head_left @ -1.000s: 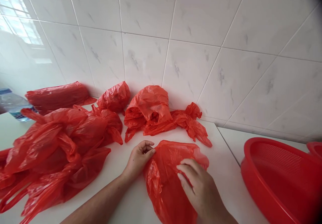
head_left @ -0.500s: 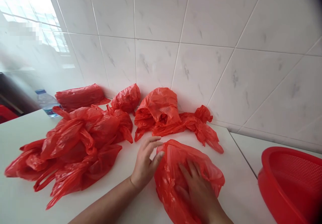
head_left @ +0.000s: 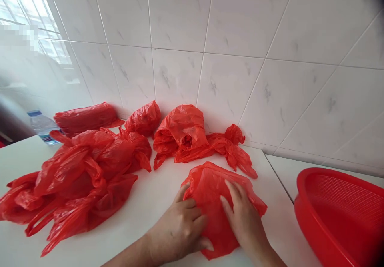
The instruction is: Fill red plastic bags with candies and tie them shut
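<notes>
A red plastic bag (head_left: 216, 207) lies crumpled and partly flattened on the white table in front of me. My left hand (head_left: 180, 227) is at its left side, index finger stretched along the edge and the other fingers curled onto the plastic. The thumb rests over the bag's near end. On the right part of the bag lies my right hand (head_left: 244, 215), its fingers extended and the thumb apart, touching the plastic without gripping it. Both palms are turned down or inward, so what lies under them is hidden.
A heap of red bags (head_left: 87, 179) covers the left of the table (head_left: 156, 203). Along the tiled wall (head_left: 177, 71) are a red roll (head_left: 87, 119), a smaller red bundle (head_left: 144, 119) and crumpled bags (head_left: 186, 127). A water bottle (head_left: 43, 127) stands far left; a red basket (head_left: 318, 219) sits right.
My left hand has come down from beside the bag onto its left edge. The right hand has shifted slightly on the bag, which now looks flatter and smaller. The view has turned a little right.
</notes>
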Demonstrator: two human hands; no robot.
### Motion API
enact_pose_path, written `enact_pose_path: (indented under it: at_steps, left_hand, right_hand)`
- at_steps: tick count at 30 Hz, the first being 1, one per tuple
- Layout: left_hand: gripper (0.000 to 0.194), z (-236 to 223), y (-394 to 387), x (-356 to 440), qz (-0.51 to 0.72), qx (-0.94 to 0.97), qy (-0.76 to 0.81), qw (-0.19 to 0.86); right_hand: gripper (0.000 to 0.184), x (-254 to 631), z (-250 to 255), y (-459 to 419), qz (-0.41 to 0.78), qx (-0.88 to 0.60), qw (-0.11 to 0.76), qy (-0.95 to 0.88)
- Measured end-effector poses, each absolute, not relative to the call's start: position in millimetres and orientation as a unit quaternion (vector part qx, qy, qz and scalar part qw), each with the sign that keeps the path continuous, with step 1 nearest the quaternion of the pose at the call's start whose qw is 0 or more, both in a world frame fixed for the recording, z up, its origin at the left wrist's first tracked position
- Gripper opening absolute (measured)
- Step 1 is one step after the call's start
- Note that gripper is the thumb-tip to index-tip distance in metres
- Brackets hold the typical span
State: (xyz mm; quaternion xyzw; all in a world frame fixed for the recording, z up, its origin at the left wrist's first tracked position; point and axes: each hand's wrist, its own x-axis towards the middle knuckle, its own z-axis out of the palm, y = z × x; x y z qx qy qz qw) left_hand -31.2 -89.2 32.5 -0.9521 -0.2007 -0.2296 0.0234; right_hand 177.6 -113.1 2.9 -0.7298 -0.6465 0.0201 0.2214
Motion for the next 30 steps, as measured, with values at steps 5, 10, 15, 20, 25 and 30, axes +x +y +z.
enact_pose_path:
  at_steps: [5,10,15,20,25,30]
  left_hand:
    - [0.029,38.1,-72.9,-46.1,-0.24,-0.941,-0.237,0.029]
    - [0.028,37.0,-66.8,-54.5,-0.287,-0.922,-0.259,0.035]
    - [0.026,27.7,-64.6,-54.7,-0.396,-0.852,-0.339,-0.045]
    - [0.036,24.1,-59.5,-46.3,-0.434,-0.731,-0.431,-0.303]
    - [0.048,18.3,-53.7,-40.2,-0.436,-0.615,-0.463,-0.467]
    - [0.041,21.5,-51.7,-42.0,-0.534,-0.542,-0.458,-0.459]
  right_hand:
    - [0.044,201.0,7.9,-108.6,-0.028,-0.763,0.16,-0.626]
    - [0.039,193.2,8.8,-113.2,-0.097,-0.717,0.184,-0.665]
    - [0.033,170.1,4.8,-123.6,-0.14,-0.632,0.214,-0.732]
    - [0.056,156.8,5.5,-127.5,-0.017,-0.619,0.121,-0.776]
    - [0.055,149.8,11.9,-127.6,0.083,-0.617,0.086,-0.778]
    - [0.044,148.2,20.2,-128.9,0.068,-0.613,0.123,-0.777]
